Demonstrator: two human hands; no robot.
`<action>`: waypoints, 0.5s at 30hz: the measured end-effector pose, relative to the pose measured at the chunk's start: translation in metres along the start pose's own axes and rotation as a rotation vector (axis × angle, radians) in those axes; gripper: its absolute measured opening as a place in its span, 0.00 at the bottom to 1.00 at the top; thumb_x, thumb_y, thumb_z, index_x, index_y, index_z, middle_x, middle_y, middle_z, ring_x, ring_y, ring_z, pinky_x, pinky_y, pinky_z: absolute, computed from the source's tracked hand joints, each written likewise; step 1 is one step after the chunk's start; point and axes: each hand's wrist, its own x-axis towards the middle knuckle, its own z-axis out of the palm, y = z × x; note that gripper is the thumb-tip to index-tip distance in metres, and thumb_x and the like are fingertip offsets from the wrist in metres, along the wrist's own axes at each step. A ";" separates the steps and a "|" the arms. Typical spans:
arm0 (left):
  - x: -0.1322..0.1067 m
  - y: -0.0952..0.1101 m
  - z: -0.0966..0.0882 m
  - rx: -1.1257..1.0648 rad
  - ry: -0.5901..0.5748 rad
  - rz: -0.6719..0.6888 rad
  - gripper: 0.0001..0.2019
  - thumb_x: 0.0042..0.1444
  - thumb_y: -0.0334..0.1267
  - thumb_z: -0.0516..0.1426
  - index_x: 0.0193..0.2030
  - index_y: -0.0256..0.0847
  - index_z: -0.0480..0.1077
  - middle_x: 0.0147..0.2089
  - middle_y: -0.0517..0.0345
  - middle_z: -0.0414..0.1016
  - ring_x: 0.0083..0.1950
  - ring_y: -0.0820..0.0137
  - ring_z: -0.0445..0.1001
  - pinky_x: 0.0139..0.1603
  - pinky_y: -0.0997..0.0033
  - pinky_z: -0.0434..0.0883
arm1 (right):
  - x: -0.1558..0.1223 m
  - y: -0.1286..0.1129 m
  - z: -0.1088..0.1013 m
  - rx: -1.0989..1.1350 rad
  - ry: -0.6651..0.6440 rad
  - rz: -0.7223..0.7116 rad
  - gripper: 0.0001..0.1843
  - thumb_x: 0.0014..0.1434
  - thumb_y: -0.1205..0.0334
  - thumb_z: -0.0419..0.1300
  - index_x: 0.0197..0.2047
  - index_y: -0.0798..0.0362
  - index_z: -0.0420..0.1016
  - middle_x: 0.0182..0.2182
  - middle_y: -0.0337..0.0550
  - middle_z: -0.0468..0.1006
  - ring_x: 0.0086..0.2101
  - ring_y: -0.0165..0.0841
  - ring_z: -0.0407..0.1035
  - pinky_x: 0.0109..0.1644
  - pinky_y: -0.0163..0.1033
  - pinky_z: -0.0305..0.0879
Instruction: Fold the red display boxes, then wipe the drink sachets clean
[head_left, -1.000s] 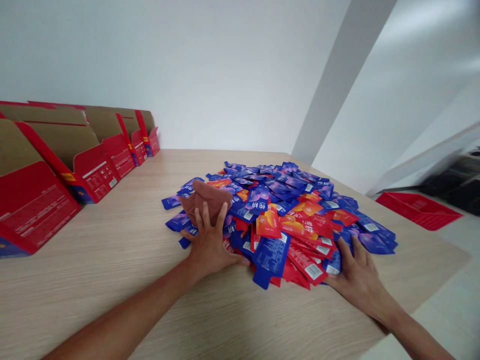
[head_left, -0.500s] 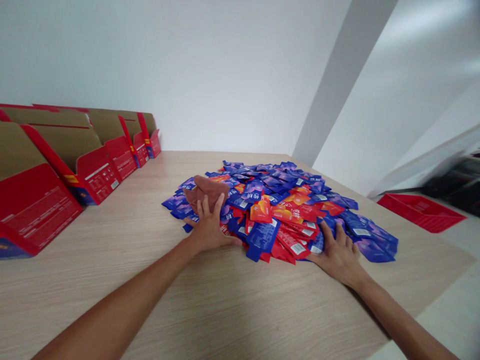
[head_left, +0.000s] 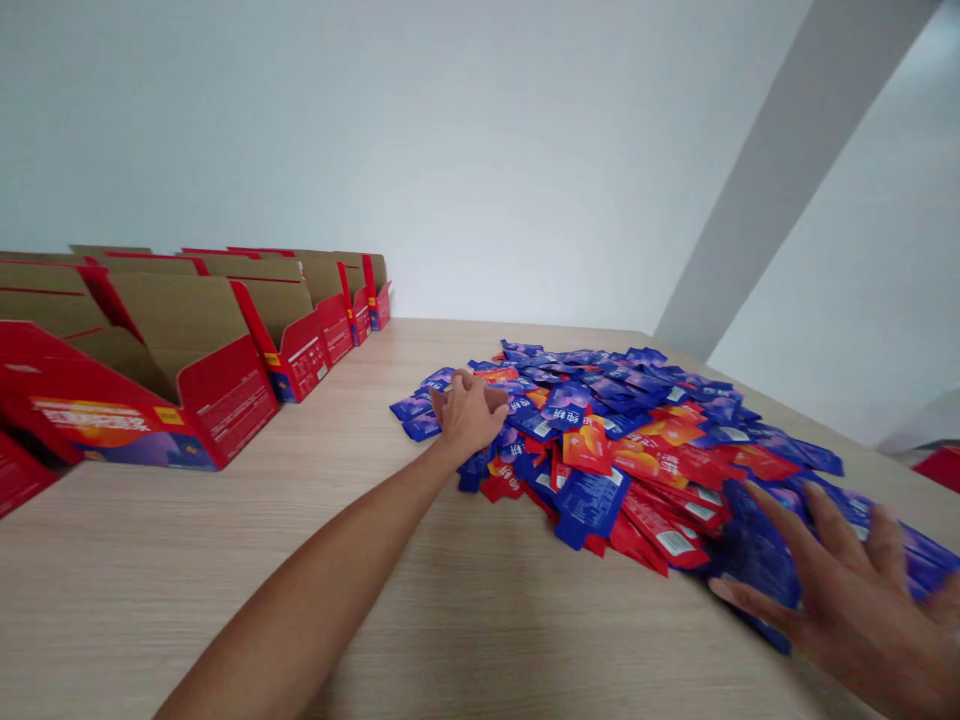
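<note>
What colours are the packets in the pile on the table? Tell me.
Mostly blue-purple and red-orange packets, with white label patches; the head view shows them.

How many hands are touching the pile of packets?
2. The left hand rests on the pile of packets at its far left edge; the right hand, blurred, lies spread at its near right edge.

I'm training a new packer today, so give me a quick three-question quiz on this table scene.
1. True or false: the left hand rests on the far left edge of the pile of sachets.
2. Which colours are the sachets? A) green and white B) blue and red C) black and yellow
3. Fill in: the open red cartons stand in a row along the ____ side of the wooden table.

Key: 1 true; 2 B; 3 left. The right hand, fingers spread, is over the pile's near right edge.
</note>
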 end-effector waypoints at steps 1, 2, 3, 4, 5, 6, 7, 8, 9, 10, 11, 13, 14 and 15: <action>0.004 -0.004 0.002 -0.017 0.019 -0.020 0.21 0.66 0.43 0.64 0.61 0.35 0.75 0.68 0.32 0.73 0.71 0.50 0.74 0.70 0.51 0.71 | 0.002 -0.010 -0.008 0.021 0.017 -0.083 0.43 0.66 0.31 0.59 0.75 0.46 0.72 0.76 0.75 0.63 0.74 0.88 0.47 0.60 1.02 0.42; 0.007 -0.007 0.001 -0.034 0.038 -0.038 0.15 0.65 0.38 0.63 0.56 0.34 0.76 0.62 0.36 0.78 0.66 0.54 0.78 0.68 0.56 0.72 | 0.004 -0.023 -0.015 0.062 0.027 -0.157 0.39 0.68 0.31 0.58 0.72 0.46 0.74 0.74 0.73 0.67 0.74 0.85 0.51 0.62 1.01 0.43; 0.009 -0.010 -0.002 -0.053 0.060 -0.052 0.10 0.64 0.34 0.62 0.51 0.34 0.75 0.55 0.40 0.81 0.61 0.57 0.81 0.65 0.60 0.74 | 0.004 -0.039 -0.021 0.128 0.036 -0.228 0.36 0.70 0.33 0.56 0.71 0.45 0.74 0.73 0.70 0.70 0.74 0.80 0.54 0.64 0.99 0.47; 0.010 -0.013 -0.008 -0.071 0.085 -0.062 0.06 0.63 0.31 0.60 0.47 0.35 0.74 0.50 0.43 0.82 0.56 0.59 0.82 0.61 0.61 0.75 | 0.004 -0.058 -0.026 0.203 0.041 -0.281 0.35 0.72 0.34 0.56 0.71 0.44 0.74 0.72 0.66 0.71 0.73 0.75 0.58 0.66 0.96 0.51; 0.010 -0.015 -0.017 -0.089 0.118 -0.066 0.04 0.63 0.30 0.59 0.45 0.36 0.73 0.46 0.45 0.83 0.53 0.60 0.83 0.58 0.62 0.77 | 0.003 -0.078 -0.030 0.279 0.056 -0.291 0.34 0.72 0.34 0.57 0.72 0.43 0.72 0.73 0.61 0.72 0.73 0.71 0.61 0.69 0.92 0.52; 0.008 -0.015 -0.028 -0.104 0.155 -0.058 0.03 0.63 0.29 0.58 0.44 0.37 0.72 0.45 0.47 0.82 0.50 0.61 0.83 0.55 0.63 0.77 | 0.001 -0.097 -0.033 0.380 0.096 -0.297 0.32 0.71 0.35 0.59 0.70 0.43 0.74 0.72 0.58 0.73 0.71 0.67 0.65 0.71 0.85 0.58; 0.003 -0.014 -0.040 -0.117 0.195 -0.036 0.03 0.63 0.29 0.58 0.43 0.38 0.70 0.45 0.48 0.82 0.49 0.61 0.83 0.54 0.62 0.78 | -0.001 -0.116 -0.036 0.497 0.107 -0.275 0.30 0.71 0.36 0.61 0.68 0.43 0.76 0.71 0.56 0.75 0.70 0.63 0.68 0.72 0.79 0.62; -0.004 -0.012 -0.054 -0.127 0.233 -0.003 0.03 0.63 0.30 0.57 0.43 0.39 0.69 0.45 0.49 0.82 0.49 0.62 0.82 0.54 0.62 0.78 | -0.003 -0.134 -0.038 0.632 0.065 -0.235 0.29 0.71 0.38 0.64 0.67 0.43 0.76 0.70 0.55 0.76 0.68 0.59 0.71 0.72 0.73 0.66; -0.014 -0.009 -0.066 -0.135 0.264 0.044 0.04 0.63 0.29 0.57 0.43 0.41 0.69 0.47 0.50 0.82 0.51 0.62 0.82 0.56 0.62 0.78 | -0.005 -0.151 -0.039 0.806 -0.012 -0.181 0.29 0.70 0.39 0.66 0.68 0.42 0.75 0.68 0.54 0.78 0.66 0.56 0.74 0.70 0.68 0.70; -0.028 -0.004 -0.076 -0.139 0.282 0.109 0.06 0.61 0.28 0.58 0.43 0.41 0.68 0.49 0.51 0.82 0.54 0.62 0.82 0.60 0.62 0.77 | -0.006 -0.167 -0.040 1.025 -0.115 -0.127 0.31 0.70 0.38 0.68 0.69 0.41 0.72 0.68 0.54 0.78 0.65 0.53 0.75 0.69 0.64 0.72; -0.045 0.001 -0.083 -0.143 0.292 0.180 0.08 0.60 0.27 0.59 0.43 0.42 0.69 0.53 0.51 0.82 0.60 0.62 0.80 0.65 0.62 0.75 | -0.006 -0.182 -0.041 1.270 -0.224 -0.075 0.34 0.69 0.37 0.69 0.71 0.40 0.69 0.68 0.53 0.78 0.65 0.51 0.75 0.68 0.62 0.74; -0.084 0.010 -0.084 -0.132 0.242 0.480 0.10 0.57 0.25 0.58 0.44 0.41 0.71 0.66 0.46 0.78 0.73 0.59 0.73 0.75 0.60 0.70 | -0.005 -0.212 -0.041 1.739 -0.425 0.030 0.41 0.66 0.30 0.69 0.73 0.37 0.64 0.69 0.53 0.77 0.66 0.51 0.75 0.65 0.62 0.76; -0.104 0.012 -0.080 -0.117 0.194 0.625 0.13 0.57 0.24 0.57 0.47 0.39 0.73 0.69 0.42 0.76 0.74 0.57 0.73 0.75 0.59 0.71 | -0.004 -0.226 -0.040 1.902 -0.516 0.095 0.42 0.64 0.27 0.69 0.72 0.37 0.65 0.70 0.53 0.76 0.65 0.51 0.76 0.64 0.62 0.77; -0.123 0.013 -0.073 -0.084 0.119 0.728 0.19 0.58 0.23 0.56 0.54 0.37 0.74 0.71 0.40 0.75 0.74 0.56 0.74 0.75 0.57 0.74 | -0.002 -0.240 -0.039 1.984 -0.578 0.169 0.41 0.63 0.26 0.68 0.70 0.39 0.68 0.69 0.53 0.77 0.64 0.51 0.77 0.62 0.60 0.78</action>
